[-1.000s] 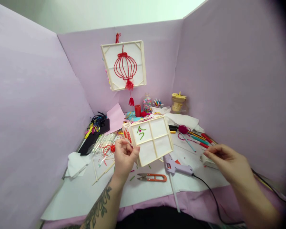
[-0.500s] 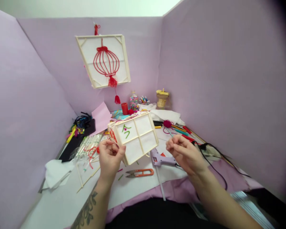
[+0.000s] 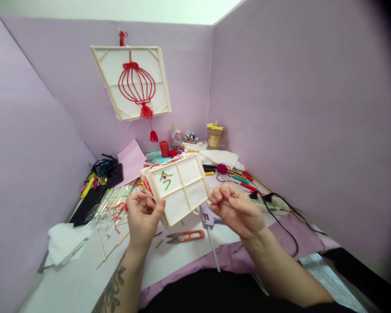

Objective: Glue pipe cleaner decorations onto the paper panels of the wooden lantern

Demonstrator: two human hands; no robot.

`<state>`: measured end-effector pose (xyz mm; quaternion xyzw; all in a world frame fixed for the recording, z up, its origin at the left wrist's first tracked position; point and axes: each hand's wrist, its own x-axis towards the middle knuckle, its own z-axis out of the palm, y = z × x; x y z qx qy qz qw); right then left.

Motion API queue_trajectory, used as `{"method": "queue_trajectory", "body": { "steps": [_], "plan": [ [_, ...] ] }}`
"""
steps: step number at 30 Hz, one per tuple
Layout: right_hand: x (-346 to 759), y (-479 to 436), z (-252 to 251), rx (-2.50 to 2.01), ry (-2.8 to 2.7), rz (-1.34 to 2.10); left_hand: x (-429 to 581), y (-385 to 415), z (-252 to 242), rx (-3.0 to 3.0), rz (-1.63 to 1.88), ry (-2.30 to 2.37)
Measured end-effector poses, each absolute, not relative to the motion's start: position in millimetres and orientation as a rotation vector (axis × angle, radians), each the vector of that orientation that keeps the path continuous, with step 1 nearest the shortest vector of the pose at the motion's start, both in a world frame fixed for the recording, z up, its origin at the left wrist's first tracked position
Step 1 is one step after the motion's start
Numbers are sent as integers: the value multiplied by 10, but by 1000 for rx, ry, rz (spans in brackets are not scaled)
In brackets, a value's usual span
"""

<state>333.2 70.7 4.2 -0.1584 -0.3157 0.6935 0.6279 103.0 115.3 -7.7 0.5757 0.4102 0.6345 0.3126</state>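
Observation:
My left hand (image 3: pixel 144 219) is closed on the lower left corner of a small box lantern (image 3: pixel 170 205), thumb in front and fingers behind. Thin pale sticks frame its white panels, and the front one is split into several panes with a green character in the upper left pane. Red decoration shows on its left side. My right hand (image 3: pixel 239 211) is by the lantern's right edge with loosely curled fingers and nothing visible in them; whether the fingertips touch the frame is unclear. Below the lantern lie orange thread snips (image 3: pixel 190 236) and a lilac glue gun (image 3: pixel 208 216), partly hidden by my right hand.
A larger framed lantern (image 3: pixel 107 87) with a red lantern design and tassel hangs at the back. Behind stand a red cup (image 3: pixel 164 149), a jar of coloured bits (image 3: pixel 177 138) and a yellow-topped cup (image 3: pixel 214 135). Markers (image 3: pixel 244 184) and a black cable (image 3: pixel 285 228) lie right.
My right hand has moved left, up to the lantern's right edge. My left hand keeps its hold on the lantern. The whole view has shifted slightly.

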Motion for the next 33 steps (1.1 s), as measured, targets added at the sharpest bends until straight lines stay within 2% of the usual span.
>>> {"method": "queue_trajectory", "body": {
  "steps": [12,33],
  "plan": [
    [3293,727,-9,-384,-770,1518,1034,1151,-80,1512,1669,1100],
    [3305,772,-122,-373,-839,1582,1019,1158,-99,1543,1666,1091]
  ]
}}
